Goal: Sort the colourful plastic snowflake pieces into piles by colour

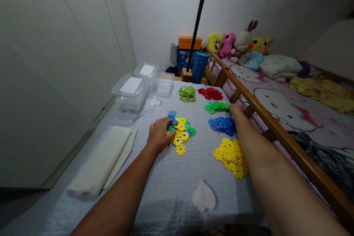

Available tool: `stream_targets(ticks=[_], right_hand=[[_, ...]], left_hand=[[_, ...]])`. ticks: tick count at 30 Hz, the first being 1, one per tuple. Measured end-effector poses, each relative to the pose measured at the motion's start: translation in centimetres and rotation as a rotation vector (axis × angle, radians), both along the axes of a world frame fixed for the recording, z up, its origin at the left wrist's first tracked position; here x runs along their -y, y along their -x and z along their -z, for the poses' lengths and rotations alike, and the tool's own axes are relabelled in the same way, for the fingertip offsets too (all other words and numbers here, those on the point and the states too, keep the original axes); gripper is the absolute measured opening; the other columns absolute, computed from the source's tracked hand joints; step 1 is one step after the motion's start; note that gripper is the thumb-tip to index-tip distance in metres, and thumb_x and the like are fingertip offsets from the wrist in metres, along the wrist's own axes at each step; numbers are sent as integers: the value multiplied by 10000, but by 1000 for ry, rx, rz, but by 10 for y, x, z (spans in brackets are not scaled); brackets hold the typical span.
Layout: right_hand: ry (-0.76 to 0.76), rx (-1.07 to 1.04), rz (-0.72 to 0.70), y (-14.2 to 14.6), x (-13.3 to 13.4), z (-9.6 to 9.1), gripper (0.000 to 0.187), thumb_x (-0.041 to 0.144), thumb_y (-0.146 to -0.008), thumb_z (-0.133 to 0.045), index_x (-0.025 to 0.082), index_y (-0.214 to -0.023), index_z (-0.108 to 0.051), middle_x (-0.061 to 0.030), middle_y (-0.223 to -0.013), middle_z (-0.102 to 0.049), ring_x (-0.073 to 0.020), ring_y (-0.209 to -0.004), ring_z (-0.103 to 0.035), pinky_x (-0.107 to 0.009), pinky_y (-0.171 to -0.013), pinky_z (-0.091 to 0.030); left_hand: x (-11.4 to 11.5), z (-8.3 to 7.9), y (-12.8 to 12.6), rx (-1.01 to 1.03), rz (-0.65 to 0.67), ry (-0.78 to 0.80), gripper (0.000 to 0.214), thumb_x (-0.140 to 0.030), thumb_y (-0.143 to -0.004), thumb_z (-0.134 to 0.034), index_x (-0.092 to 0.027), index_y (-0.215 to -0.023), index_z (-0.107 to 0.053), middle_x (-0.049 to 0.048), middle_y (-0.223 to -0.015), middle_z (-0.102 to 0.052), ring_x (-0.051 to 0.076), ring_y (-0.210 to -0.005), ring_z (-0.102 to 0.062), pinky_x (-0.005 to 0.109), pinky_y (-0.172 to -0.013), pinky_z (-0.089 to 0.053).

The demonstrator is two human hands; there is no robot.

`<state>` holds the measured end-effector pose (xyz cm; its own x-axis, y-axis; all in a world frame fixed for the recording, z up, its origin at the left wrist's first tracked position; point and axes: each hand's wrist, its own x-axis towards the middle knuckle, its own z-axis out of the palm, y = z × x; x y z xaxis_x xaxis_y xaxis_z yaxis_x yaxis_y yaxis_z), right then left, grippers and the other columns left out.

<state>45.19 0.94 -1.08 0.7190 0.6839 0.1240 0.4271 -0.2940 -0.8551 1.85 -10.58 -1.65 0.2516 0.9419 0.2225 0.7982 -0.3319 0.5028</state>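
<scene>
My left hand [159, 132] lies on the edge of a mixed pile of plastic flower discs [181, 132], yellow, blue and green, with its fingers curled onto a blue disc. My right hand [236, 112] rests fingers down at the right end of the dark green pile [215, 107]; what its fingers hold is hidden. Sorted piles lie around it: blue [222, 124], yellow [231, 156], red [210, 93] and light green [187, 93]. All sit on a grey quilted cloth [193, 177].
Clear plastic lidded boxes [132, 89] stand at the far left of the cloth. A folded cream cloth [103, 160] lies on the left. A wooden bed rail [265, 121] runs along the right, with plush toys [240, 44] beyond. A black pole [197, 25] rises behind.
</scene>
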Motion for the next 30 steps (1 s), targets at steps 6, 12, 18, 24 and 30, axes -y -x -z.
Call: stream_targets(ticks=[6, 12, 18, 24, 30], right_hand=[[7, -91, 82, 8, 15, -9, 228, 190, -643, -583, 151, -805, -737, 8, -529, -545, -138, -510, -515, -218, -472, -389], [-79, -163, -82, 50, 35, -37, 215, 197, -599, -612, 156, -788, -706, 2, -662, -635, -129, -611, -564, -220, -554, -434], [-61, -136, -589, 140, 71, -47, 243, 287, -664, -646, 167, -859, -725, -21, -820, -721, -157, -736, -612, -274, -700, -491], [29, 279, -861, 218, 104, -14, 367, 180, -792, -585, 193, -1129, -730, -92, -1200, -730, -241, -1127, -631, -403, -1048, -463], [99, 473, -767, 244, 114, 14, 470, 207, -924, -516, 168, -1384, -602, -157, -1447, -603, -295, -1340, -506, -463, -1151, -360]], left_hand=[[1, -1, 0, 0, -10, -1, 470, -401, -857, -621, -239, -1297, -640, 101, -1397, -652, 296, -1311, -572, 462, -1123, -407], [0, 1, 0, 4, -4, 4, 476, -409, -860, -610, -232, -1301, -630, 111, -1397, -647, 305, -1324, -561, 483, -1117, -403], [2, 0, 1, 13, 4, 6, 461, -404, -862, -608, -255, -1298, -634, 96, -1388, -655, 299, -1316, -566, 480, -1115, -407], [4, -3, 1, 19, 28, 10, 485, -387, -848, -614, -243, -1312, -630, 101, -1391, -654, 309, -1319, -569, 498, -1118, -407], [4, -3, 2, 31, 43, 24, 497, -381, -845, -619, -223, -1317, -618, 113, -1406, -644, 305, -1331, -562, 491, -1131, -400]])
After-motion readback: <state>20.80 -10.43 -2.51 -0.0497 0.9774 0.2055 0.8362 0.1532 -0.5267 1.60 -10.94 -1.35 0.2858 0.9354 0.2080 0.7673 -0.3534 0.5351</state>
